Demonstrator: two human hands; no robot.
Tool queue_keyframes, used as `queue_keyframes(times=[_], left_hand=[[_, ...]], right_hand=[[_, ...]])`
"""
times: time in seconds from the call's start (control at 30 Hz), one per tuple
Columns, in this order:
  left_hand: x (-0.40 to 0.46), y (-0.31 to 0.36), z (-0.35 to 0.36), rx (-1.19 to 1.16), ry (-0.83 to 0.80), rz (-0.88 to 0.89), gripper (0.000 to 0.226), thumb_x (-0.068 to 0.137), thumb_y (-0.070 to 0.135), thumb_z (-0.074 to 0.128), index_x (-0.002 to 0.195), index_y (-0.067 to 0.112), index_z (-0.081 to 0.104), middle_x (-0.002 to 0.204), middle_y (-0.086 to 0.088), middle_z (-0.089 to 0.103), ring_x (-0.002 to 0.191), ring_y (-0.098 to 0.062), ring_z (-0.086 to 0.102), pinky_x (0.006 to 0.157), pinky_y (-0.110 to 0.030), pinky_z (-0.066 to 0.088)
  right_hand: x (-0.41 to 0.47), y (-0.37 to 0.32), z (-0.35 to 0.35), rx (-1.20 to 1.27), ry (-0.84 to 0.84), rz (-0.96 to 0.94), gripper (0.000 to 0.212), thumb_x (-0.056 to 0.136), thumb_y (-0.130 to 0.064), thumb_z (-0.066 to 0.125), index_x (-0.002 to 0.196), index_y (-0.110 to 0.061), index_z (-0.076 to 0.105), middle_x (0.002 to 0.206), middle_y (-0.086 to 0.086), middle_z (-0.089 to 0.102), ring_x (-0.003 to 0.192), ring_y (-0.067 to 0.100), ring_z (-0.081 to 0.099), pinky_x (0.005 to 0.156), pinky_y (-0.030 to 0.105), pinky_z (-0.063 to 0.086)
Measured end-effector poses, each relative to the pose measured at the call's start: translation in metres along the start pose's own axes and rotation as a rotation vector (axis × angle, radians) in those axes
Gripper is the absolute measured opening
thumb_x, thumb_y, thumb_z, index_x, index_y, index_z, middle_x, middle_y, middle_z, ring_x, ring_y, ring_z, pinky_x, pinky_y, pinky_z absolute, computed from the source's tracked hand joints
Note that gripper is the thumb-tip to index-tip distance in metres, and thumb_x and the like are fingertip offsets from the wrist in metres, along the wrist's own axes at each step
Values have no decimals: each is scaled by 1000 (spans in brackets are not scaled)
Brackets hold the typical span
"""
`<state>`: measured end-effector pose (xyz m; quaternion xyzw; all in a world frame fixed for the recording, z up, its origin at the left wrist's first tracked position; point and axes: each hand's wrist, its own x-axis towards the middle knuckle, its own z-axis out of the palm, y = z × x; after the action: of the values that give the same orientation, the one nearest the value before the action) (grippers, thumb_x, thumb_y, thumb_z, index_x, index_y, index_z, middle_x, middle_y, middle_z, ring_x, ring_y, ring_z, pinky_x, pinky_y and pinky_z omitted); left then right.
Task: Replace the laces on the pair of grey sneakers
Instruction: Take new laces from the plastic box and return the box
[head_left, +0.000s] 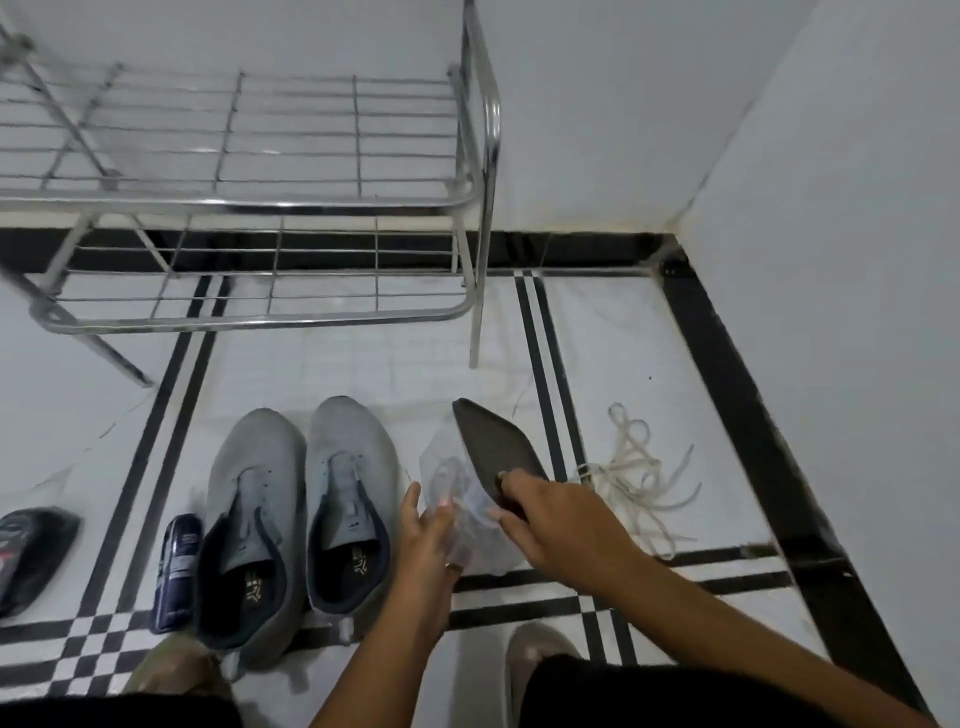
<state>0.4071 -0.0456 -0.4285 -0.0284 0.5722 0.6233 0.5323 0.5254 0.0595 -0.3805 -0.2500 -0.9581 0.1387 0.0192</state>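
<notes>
Two grey sneakers, the left one (249, 519) and the right one (353, 483), stand side by side on the tiled floor with bare eyelets and toes pointing away from me. Just right of them my left hand (426, 540) holds a clear plastic bag (467, 504) with something pale inside, too blurred to identify. My right hand (561, 530) pinches a dark, pointed flat card (493, 447) that sticks up from the bag's top. A loose tangle of whitish laces (639, 478) lies on the floor further right, apart from both hands.
A chrome wire shoe rack (260, 208) stands against the wall beyond the sneakers. A small dark blue object (176, 566) lies left of the sneakers and a black item (31, 556) at the far left. White walls meet in a corner at the right. My knees fill the bottom edge.
</notes>
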Motion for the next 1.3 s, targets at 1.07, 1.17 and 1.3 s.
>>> queue_keyframes(times=[1.07,1.17,1.3], left_hand=[[24,-29,-19,642,-37,31,68,77,83,33,127,42,52,130,9,59,121,-14,55,98,-41,47],[22,-31,-22,933,7,147,80,77,83,18,132,31,47,119,2,63,110,-16,58,96,-43,47],[17,-34,-26,1148,141,312,39,98,41,27,83,12,49,68,-12,56,63,-27,53,63,-42,47]], right_hand=[[-27,-8,97,66,559,16,22,104,-18,40,118,-5,52,105,13,72,95,21,71,69,28,60],[-26,-7,86,197,614,191,33,105,-25,29,107,-6,55,74,3,69,60,13,65,54,14,46],[-25,-10,72,377,724,400,21,103,-21,33,105,-10,50,64,-4,59,51,6,55,49,8,36]])
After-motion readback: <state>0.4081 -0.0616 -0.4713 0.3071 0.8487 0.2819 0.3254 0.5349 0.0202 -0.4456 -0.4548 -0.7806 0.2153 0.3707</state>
